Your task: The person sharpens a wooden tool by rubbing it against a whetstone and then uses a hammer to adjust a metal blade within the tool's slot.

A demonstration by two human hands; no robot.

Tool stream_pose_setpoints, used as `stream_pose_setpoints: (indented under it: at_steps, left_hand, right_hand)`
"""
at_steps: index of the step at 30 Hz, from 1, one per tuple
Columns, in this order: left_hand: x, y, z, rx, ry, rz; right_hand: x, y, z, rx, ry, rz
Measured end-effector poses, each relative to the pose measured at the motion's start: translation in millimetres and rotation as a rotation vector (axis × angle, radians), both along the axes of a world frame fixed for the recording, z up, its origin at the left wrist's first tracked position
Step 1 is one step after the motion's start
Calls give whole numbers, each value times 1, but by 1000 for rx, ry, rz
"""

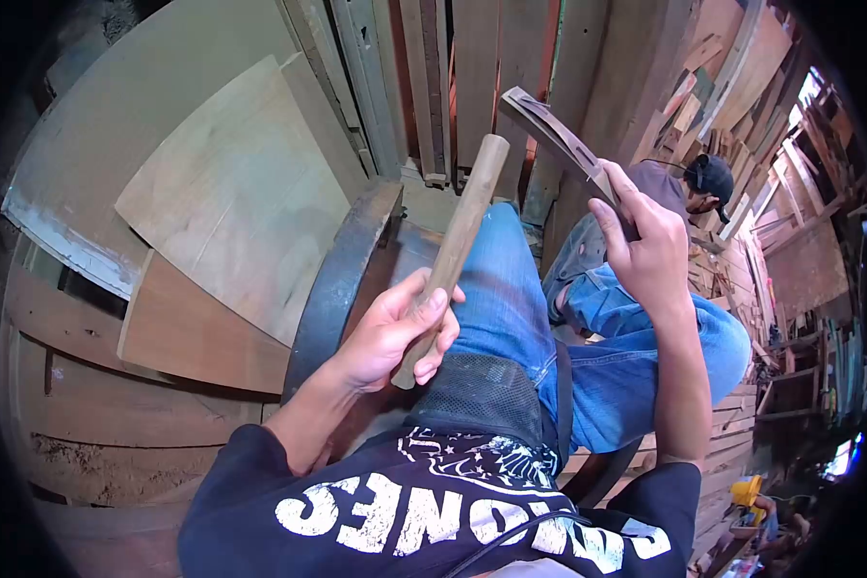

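Observation:
My left hand (405, 332) is closed around a light brown wooden stick (467, 212), its fingers wrapped near the lower end. The stick tilts up and to the right above my left thigh. A thin, flat, dark strip (559, 135) with a pale far end and a long slit is gripped in my right hand (645, 226). It points up and to the left, apart from the stick. What exactly this strip is, I cannot tell. My jeans-clad legs (607, 395) are spread below both hands.
Large curved plywood sheets (241, 193) lean at the left, next to a dark curved piece (342, 289). Upright boards (477, 77) stand ahead. A person in a dark cap (711, 178) bends forward at the right, near stacked timber (800, 260). Farther back is something yellow (745, 491).

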State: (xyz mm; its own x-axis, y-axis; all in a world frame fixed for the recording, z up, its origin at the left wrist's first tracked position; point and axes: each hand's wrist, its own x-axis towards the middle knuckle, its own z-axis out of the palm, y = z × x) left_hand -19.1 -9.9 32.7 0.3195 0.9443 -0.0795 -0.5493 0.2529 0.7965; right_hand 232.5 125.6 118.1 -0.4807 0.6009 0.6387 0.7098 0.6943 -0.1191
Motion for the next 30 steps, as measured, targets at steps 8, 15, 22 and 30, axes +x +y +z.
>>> stream_pose_setpoints:
  at_steps: [8,15,22,30]
  left_hand:
    - [-2,2,2,23,18,34]
    - [-1,-3,7,-41,-5,38]
    - [0,0,6,-8,28,59]
    - [-3,0,8,-13,13,61]
  right_hand:
    - [-14,-21,-10,56,-66,286]
    - [-25,-25,-3,117,-223,132]
    - [-28,-23,-8,95,-260,151]
    - [-34,-13,-6,133,-234,109]
